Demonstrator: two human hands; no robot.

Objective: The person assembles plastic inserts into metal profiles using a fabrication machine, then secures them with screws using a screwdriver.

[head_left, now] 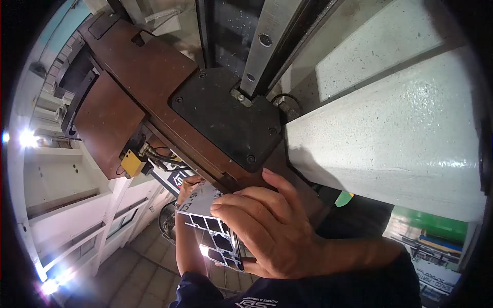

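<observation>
An aluminium window profile (218, 226) with several hollow chambers at its cut end lies tilted beside the brown machine body. Printed film covers its upper face. My right hand (277, 231) grips it close to the cut end, fingers across the top face and thumb beneath. One finger of this hand stretches up against the brown casing. Farther along the profile, my left hand (189, 186) is at its far side with bent fingers, partly hidden behind the profile.
A brown machine housing (149, 66) with a black plate (226, 118) fills the middle. A yellow block (132, 163) with hoses hangs beneath it. To the right runs a white beam (390, 128); a metal bar (267, 46) rises above the plate. Tiled floor (149, 277) shows below.
</observation>
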